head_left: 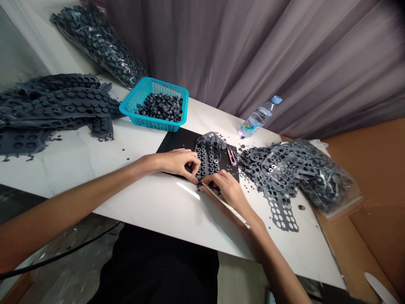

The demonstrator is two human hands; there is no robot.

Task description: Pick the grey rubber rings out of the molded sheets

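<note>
A dark grey rubber sheet with rows of round cups lies on a black mat. At its near left edge my left hand is closed, thumb and fingers pinching a small dark bit at the sheet's near end. My right hand is closed round a long, slim, pale tool, perhaps tweezers. The tool's tip meets the sheet's near end beside my left fingertips. What lies exactly between the fingertips is partly hidden. Pink-handled thread snips rest on the mat right of the sheet.
A blue basket holds many small dark rubber caps. Uncut moulded sheets and a full plastic bag lie left. On the right are punched-out sheets, another bag and scattered scraps. A water bottle stands tilted-looking near the curtain.
</note>
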